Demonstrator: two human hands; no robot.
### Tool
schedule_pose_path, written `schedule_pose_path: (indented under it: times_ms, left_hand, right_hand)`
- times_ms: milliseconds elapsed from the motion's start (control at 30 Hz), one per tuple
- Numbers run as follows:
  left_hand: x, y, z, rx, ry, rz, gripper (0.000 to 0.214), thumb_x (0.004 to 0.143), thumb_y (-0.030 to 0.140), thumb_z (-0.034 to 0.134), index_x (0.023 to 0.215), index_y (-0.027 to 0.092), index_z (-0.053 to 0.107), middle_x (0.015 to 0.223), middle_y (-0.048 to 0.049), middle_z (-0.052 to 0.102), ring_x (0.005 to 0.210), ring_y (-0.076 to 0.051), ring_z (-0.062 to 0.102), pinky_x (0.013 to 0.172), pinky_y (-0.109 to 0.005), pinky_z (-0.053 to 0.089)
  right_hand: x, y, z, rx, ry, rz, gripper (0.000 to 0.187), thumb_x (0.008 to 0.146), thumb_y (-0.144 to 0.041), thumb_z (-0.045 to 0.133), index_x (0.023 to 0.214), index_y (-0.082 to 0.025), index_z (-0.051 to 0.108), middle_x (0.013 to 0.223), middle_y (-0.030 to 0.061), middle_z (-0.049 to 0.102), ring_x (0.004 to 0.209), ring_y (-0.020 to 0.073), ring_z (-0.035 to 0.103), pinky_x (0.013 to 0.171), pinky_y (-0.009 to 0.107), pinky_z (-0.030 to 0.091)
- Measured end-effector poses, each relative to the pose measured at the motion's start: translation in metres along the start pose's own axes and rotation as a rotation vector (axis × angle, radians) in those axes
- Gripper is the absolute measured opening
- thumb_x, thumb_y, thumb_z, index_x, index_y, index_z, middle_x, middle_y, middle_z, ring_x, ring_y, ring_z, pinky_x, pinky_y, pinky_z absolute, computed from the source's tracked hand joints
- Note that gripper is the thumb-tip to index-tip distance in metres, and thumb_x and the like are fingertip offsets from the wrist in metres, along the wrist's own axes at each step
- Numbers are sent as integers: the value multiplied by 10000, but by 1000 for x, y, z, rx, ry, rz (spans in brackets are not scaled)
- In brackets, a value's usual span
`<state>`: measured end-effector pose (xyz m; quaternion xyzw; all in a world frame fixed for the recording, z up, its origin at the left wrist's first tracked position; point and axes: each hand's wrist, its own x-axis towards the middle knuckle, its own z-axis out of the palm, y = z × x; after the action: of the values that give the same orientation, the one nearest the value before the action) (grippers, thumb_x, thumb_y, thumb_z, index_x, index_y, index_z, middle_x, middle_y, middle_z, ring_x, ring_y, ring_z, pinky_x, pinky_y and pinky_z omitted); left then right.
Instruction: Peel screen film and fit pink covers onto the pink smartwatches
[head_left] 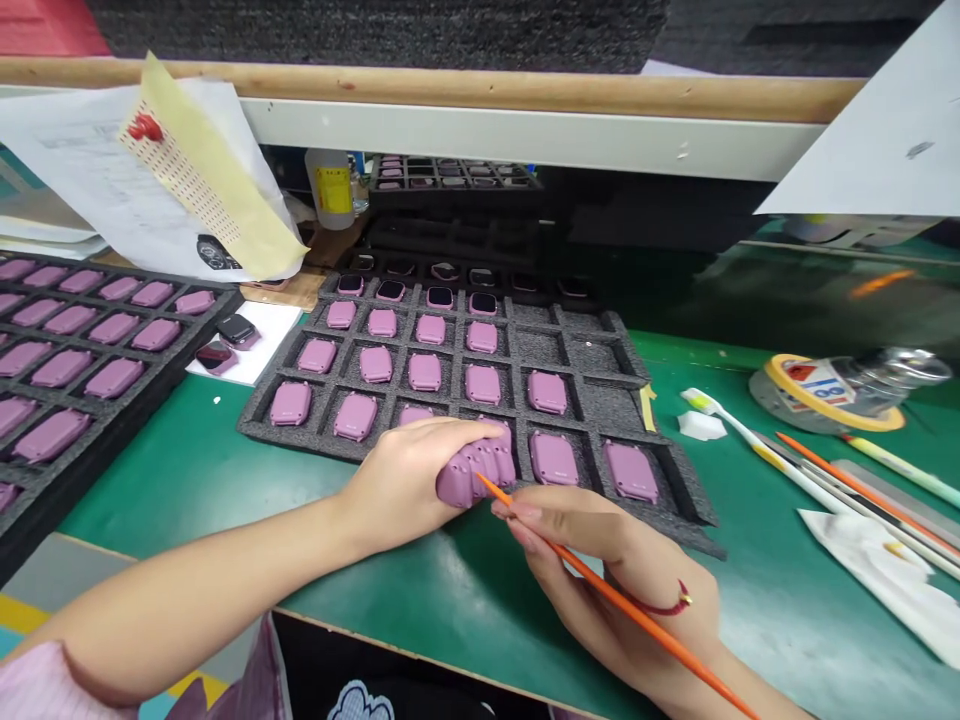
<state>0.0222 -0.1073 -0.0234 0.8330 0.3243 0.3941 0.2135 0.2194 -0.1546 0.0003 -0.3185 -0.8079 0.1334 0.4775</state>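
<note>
The fingers of the left hand (405, 480) curl closely over a pink watch case (476, 472), holding it tilted with its ridged edge toward the camera. The right hand (592, 565) pinches a thin orange stick (622, 600) in a narrow grip between thumb and fingertips, its tip at the held case, and a red cord bracelet (670, 606) circles that wrist. A pink knit sleeve (45, 680) covers the left arm at the lower-left corner of the frame. The held case sits just above the near edge of a dark grey foam tray (679, 490), though any contact with the tray is hidden. Rows of pink watch cases (375, 365) lie in the tray's cells, and the far row shows dark screens. A second foam tray (112, 410) of pink cases lies along the left edge of the green desk (750, 620). Between the trays, two dark-faced watches (225, 340) rest on a white card (266, 330). Toward the right edge of the desk lie a white toothbrush (750, 450), a yellow-rimmed roll of tape (825, 395) and a crumpled white cloth (870, 570). Near the back edge stand a plastic bottle (330, 190) with a yellow label and a stack of foam trays (450, 180), below hanging papers (150, 130).
</note>
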Motion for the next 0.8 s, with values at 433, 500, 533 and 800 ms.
schedule_pose_path:
  times_ms: [433, 500, 533, 800]
  left_hand:
    - [0, 1, 1, 5, 26, -41, 434, 781, 85, 755, 1191, 184, 655, 1198, -40, 762, 1048, -190, 745, 937, -290, 594]
    - [0, 1, 1, 9, 23, -47, 430, 780, 81, 748, 1186, 192, 657, 1194, -36, 763, 1041, -191, 747, 928, -292, 598]
    - [0, 1, 1, 11, 21, -49, 429, 780, 81, 747, 1184, 194, 657, 1191, -34, 764, 1038, -191, 748, 924, -291, 599]
    - [-1, 1, 2, 17, 32, -34, 404, 800, 94, 735, 1182, 198, 653, 1185, -32, 766, 1032, -186, 750, 921, -292, 601]
  right_hand:
    - [-7, 2, 4, -97, -53, -117, 245, 898, 21, 585, 1052, -166, 623, 885, 58, 738, 749, 147, 721, 659, 251, 624]
    - [-7, 3, 5, -81, -37, -101, 254, 890, 35, 582, 1044, -163, 620, 893, 61, 739, 759, 143, 723, 660, 243, 621]
    - [-8, 3, 5, -75, -39, -94, 258, 886, 40, 581, 1043, -161, 620, 892, 62, 738, 758, 142, 723, 662, 242, 619]
    - [-14, 8, 9, 22, -26, -79, 286, 868, 51, 594, 1054, -165, 620, 900, 82, 730, 756, 169, 719, 635, 275, 614]
